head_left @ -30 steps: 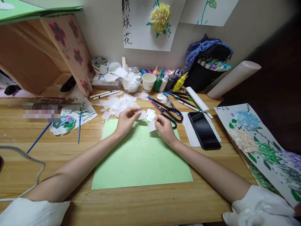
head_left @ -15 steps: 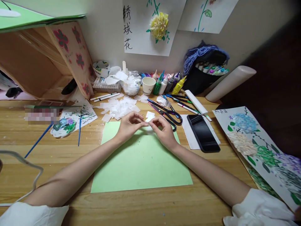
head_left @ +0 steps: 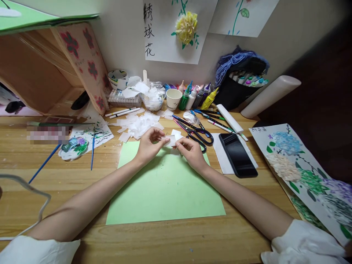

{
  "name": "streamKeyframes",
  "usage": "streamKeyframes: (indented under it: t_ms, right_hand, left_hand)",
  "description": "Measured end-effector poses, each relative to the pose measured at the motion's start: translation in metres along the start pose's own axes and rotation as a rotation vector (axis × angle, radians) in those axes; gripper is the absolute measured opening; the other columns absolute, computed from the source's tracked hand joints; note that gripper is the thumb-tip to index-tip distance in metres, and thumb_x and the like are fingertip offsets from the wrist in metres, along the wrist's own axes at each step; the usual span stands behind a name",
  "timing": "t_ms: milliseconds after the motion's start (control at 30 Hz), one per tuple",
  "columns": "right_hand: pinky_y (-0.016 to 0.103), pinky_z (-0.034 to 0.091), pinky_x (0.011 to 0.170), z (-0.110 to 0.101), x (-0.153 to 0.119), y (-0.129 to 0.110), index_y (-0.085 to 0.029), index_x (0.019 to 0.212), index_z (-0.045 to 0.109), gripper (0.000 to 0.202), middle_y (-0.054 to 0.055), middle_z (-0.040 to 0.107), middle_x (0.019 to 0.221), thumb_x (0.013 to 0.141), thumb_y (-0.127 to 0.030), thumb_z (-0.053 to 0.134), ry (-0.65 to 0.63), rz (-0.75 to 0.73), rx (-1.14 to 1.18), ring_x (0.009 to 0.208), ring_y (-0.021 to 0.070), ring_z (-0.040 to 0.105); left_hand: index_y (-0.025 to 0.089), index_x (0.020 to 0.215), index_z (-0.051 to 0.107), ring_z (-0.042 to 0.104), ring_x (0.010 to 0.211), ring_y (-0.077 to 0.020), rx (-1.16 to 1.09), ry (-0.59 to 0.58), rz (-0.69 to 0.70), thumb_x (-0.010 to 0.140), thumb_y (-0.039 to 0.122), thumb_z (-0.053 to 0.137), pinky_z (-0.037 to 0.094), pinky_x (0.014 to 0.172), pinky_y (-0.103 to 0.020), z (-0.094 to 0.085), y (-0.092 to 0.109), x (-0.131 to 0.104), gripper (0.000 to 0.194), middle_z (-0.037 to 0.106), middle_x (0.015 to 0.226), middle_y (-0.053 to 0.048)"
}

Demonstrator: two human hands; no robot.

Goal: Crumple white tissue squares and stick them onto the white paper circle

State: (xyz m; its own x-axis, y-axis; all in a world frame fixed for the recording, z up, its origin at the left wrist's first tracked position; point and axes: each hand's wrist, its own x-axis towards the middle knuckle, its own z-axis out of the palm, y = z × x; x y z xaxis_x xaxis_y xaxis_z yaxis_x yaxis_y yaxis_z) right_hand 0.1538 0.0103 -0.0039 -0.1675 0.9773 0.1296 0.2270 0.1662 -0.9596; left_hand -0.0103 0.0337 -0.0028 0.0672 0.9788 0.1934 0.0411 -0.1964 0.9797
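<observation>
A small piece of thin white paper [head_left: 169, 141] is stretched between my two hands, above the far edge of a light green sheet [head_left: 165, 190]. My left hand [head_left: 150, 146] pinches its left side between thumb and fingers. At the right side, the fingertips of my right hand [head_left: 191, 152] are closed on it too. Just behind the hands lies another white square [head_left: 177, 134]. Black-handled scissors [head_left: 196, 132] rest close to my right hand, and a heap of white paper pieces [head_left: 143, 124] spreads beyond my left hand.
A black phone [head_left: 238, 154] lies on white paper at right, beside a flower picture [head_left: 302, 172]. Paint bottles [head_left: 198, 98], a paper cup [head_left: 173, 99] and a bowl of paper scraps [head_left: 153, 101] line the wall. Paintbrushes [head_left: 92, 152] and a cardboard box [head_left: 82, 66] are at left.
My fingertips have moved slightly apart. The thin white paper, mostly hidden by the fingers before, now shows as a flat piece between them.
</observation>
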Motion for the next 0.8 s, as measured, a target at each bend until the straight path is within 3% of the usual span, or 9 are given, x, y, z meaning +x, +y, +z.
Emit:
streamKeyframes:
  t_ms: [100, 233, 367, 533, 800]
  right_hand:
    - [0.024, 0.038, 0.055, 0.000, 0.001, 0.001, -0.017, 0.071, 0.062, 0.020, 0.002, 0.062, 0.069, 0.081, -0.032, 0.054, 0.011, 0.022, 0.010, 0.060, 0.0117, 0.052]
    - [0.024, 0.039, 0.057, 0.000, 0.002, 0.002, -0.016, 0.073, 0.065, 0.021, 0.002, 0.064, 0.072, 0.081, -0.032, 0.054, 0.043, 0.039, 0.005, 0.063, 0.0129, 0.054]
    - [0.024, 0.040, 0.059, 0.000, 0.002, 0.000, -0.016, 0.073, 0.066, 0.023, 0.002, 0.062, 0.069, 0.081, -0.033, 0.054, 0.009, 0.016, 0.008, 0.066, 0.0135, 0.054]
    - [0.025, 0.038, 0.057, 0.000, 0.002, 0.000, -0.016, 0.065, 0.064, 0.032, 0.001, 0.058, 0.063, 0.084, -0.038, 0.050, -0.026, -0.017, 0.017, 0.059, 0.0121, 0.050]
    - [0.025, 0.040, 0.059, 0.000, 0.000, 0.001, -0.016, 0.074, 0.066, 0.033, 0.002, 0.060, 0.070, 0.086, -0.039, 0.046, -0.061, -0.046, 0.005, 0.062, 0.0123, 0.052]
  left_hand:
    - [0.017, 0.081, 0.054, 0.058, 0.070, -0.0122, 0.140, 0.006, 0.070, 0.070, 0.030, 0.068, 0.048, 0.065, -0.026, -0.001, 0.001, -0.002, 0.022, 0.059, 0.077, -0.001]
    - [0.019, 0.081, 0.061, 0.057, 0.087, -0.0163, 0.557, 0.083, 0.411, 0.075, 0.027, 0.063, 0.042, 0.081, -0.033, -0.002, 0.006, -0.009, 0.011, 0.061, 0.088, -0.003]
    - [0.022, 0.083, 0.065, 0.058, 0.079, -0.0147, 0.797, 0.022, 0.632, 0.076, 0.027, 0.061, 0.038, 0.080, -0.033, -0.001, 0.005, -0.015, 0.009, 0.065, 0.082, -0.001]
    - [0.023, 0.080, 0.066, 0.059, 0.074, -0.0143, 0.824, 0.000, 0.643, 0.077, 0.029, 0.061, 0.039, 0.077, -0.031, 0.000, 0.000, -0.016, 0.009, 0.068, 0.077, 0.000]
    - [0.022, 0.073, 0.066, 0.058, 0.070, -0.0149, 0.858, 0.001, 0.599, 0.077, 0.028, 0.058, 0.036, 0.074, -0.032, 0.000, 0.001, -0.017, 0.011, 0.067, 0.073, -0.001]
